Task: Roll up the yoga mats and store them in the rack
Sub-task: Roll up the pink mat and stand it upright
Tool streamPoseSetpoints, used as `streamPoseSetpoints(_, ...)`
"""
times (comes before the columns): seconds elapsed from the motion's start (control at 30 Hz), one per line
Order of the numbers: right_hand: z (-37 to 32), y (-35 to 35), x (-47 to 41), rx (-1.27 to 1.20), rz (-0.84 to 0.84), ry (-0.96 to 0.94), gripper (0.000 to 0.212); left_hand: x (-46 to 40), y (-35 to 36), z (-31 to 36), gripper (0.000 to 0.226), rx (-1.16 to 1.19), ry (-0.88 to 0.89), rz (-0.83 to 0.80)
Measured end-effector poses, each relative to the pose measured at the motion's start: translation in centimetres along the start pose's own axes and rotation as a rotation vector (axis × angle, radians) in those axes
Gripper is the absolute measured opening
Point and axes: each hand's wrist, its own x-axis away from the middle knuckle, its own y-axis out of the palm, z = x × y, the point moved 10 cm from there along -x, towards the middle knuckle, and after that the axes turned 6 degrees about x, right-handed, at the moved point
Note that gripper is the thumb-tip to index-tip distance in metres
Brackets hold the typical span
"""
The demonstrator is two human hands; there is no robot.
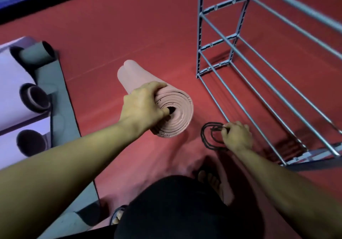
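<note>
From my remote view, the metal rack [259,68] is cut off by the top and right edges. The left hand [142,107] covers part of the pink rolled mat [166,105], its thumb tip hidden in the core. The right hand [236,137] conceals one end of the black strap [207,137]. The purple mats [14,94] run off the left edge. Both forearms are blurred.

We're seeing a matt foam pink mat roll [148,92], its coiled end face rough and nicked. At 2 o'clock the rack [259,68] is showing smooth satin metal rods with grey plastic-looking side frames. Black cord [207,137] is looking braided; red floor [129,26] matt.
</note>
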Motion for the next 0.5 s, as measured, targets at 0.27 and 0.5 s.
streamPoseSetpoints(0.27,-7.7,-15.1,-1.5,-0.247,0.009,-0.125,0.015,2.4,-14.7,-3.7,0.055,0.204,-0.18,0.335)
streamPoseSetpoints(0.5,-23.1,-27.9,3.5,-0.492,0.021,-0.49,0.013,5.8,-23.9,-4.7,0.024,0.43,-0.244,0.331)
